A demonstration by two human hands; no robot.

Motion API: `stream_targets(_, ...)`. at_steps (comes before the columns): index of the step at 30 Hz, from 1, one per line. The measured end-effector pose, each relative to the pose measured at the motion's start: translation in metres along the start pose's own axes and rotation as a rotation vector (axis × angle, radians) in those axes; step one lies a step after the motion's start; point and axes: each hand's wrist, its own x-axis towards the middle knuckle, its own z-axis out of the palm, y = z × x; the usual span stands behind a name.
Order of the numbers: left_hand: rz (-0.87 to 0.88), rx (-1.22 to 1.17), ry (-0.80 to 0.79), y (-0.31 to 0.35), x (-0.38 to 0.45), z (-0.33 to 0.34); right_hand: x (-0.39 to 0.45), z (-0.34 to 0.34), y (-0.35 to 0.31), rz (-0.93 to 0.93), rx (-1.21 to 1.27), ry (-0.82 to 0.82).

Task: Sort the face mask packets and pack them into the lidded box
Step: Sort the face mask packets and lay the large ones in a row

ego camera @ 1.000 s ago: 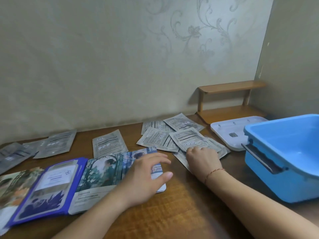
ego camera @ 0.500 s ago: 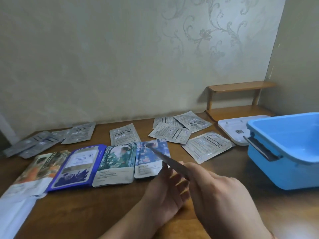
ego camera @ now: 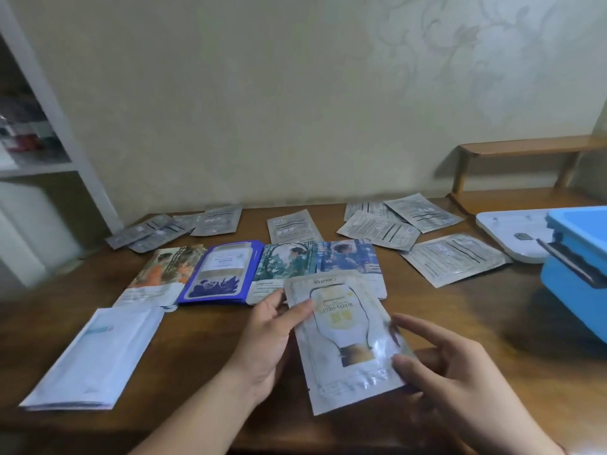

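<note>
Patterned wallpaper (ego camera: 295, 103) is seen behind a brown wooden table (ego camera: 210, 349), with a white shelf unit (ego camera: 39, 133) cut off at the far left. At the right edge a blue box (ego camera: 578, 257) is only partly shown, its white lid (ego camera: 505, 231) lying beside it, partly hidden. A white packet (ego camera: 345, 336) is held above the table, pinched by the left hand (ego camera: 269, 336) at its left edge and by the right hand (ego camera: 456, 372) at its near right corner. Four colourful packets (ego camera: 289, 267) are laid in a row. Grey packets (ego camera: 453, 261) are scattered beyond; about ten can be counted, overlaps making this uncertain. White envelopes (ego camera: 95, 356) are stacked at the near left.
</note>
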Motion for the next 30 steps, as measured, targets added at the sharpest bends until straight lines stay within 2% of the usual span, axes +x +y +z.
stream_targets(4, 0.010, 0.031, 0.076, 0.013, -0.003, -0.023, 0.003, -0.007, 0.002, -0.002, -0.043, -0.207)
stream_targets(5, 0.029, 0.087, 0.079, 0.016, -0.008, -0.031, 0.010, -0.009, 0.004, -0.016, -0.102, -0.189)
stream_targets(8, 0.042, 0.388, 0.024, 0.020, -0.034, -0.050, 0.053, -0.006, 0.012, -0.139, -0.334, 0.074)
stream_targets(10, -0.009, 0.558, -0.040, 0.014, -0.057, -0.052, 0.089, 0.011, 0.008, -0.178, -0.443, 0.132)
stream_targets(12, -0.076, 0.644, -0.082, 0.005, -0.072, -0.048, 0.117, 0.036, -0.002, -0.216, -0.521, 0.067)
stream_targets(18, -0.212, 0.663, -0.182, -0.011, -0.082, -0.039, 0.144, 0.092, -0.019, -0.347, -0.641, -0.145)
stream_targets(22, -0.226, 0.763, -0.304, -0.004, -0.081, -0.041, 0.140, 0.098, -0.011, -0.478, -0.660, -0.133)
stream_targets(24, -0.136, 0.884, -0.388, 0.001, -0.083, -0.043, 0.132, 0.088, -0.006, -0.606, -0.659, -0.048)
stream_targets(26, 0.103, 0.970, -0.354, 0.005, -0.083, -0.051, 0.114, 0.072, 0.000, -0.674, -0.647, 0.012)
stream_targets(28, 0.395, 1.159, -0.287, 0.009, -0.074, -0.062, 0.092, 0.055, 0.011, -0.645, -0.747, -0.005)
stream_targets(29, 0.468, 1.279, -0.294, 0.010, -0.065, -0.067, 0.081, 0.049, 0.018, -0.618, -0.838, -0.038)
stream_targets(30, 0.468, 1.390, -0.325, 0.010, -0.054, -0.071, 0.071, 0.045, 0.024, -0.591, -0.928, -0.087)
